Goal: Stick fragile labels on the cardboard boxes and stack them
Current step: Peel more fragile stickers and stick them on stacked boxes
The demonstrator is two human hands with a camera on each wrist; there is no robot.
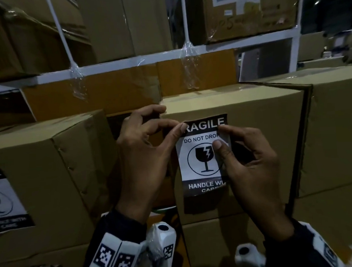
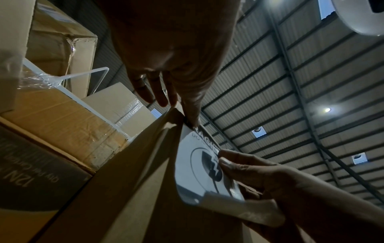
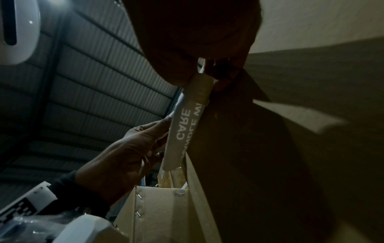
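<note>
**Label going onto box face, both hands on it**

Rack (image 1: 207, 47) at 12 o'clock: white frame, taped joints, cartons on and under it.

Target cardboard box (image 1: 262, 116) dead centre, front face toward me. Neighbour box (image 1: 40, 171) at 9 o'clock already carries a fragile label (image 1: 3, 195). Another box (image 1: 337, 125) at 3 o'clock, no label visible on it.

Fragile label (image 1: 203, 156) held against the centre box's front face, upper left area. Top edge looks down; the bottom edge stands off the cardboard in the right wrist view, so not fully stuck.

Left hand (image 1: 143, 155): grip narrow, thumb and forefinger pinching the label's top-left corner. Right hand (image 1: 252, 164): grip narrow, thumb on the printed face, forefinger at the top-right edge, pinching it.

Risks, my judgement:
- Label looks slightly tilted against the box edges. Pressing now would fix it crooked.
- Loose bottom could trap air or crease if I smooth from the wrong end. Work top down.
- Adhesive may catch my fingertips on release and lift a corner.
- Light is dim, so alignment is hard to judge.
</note>
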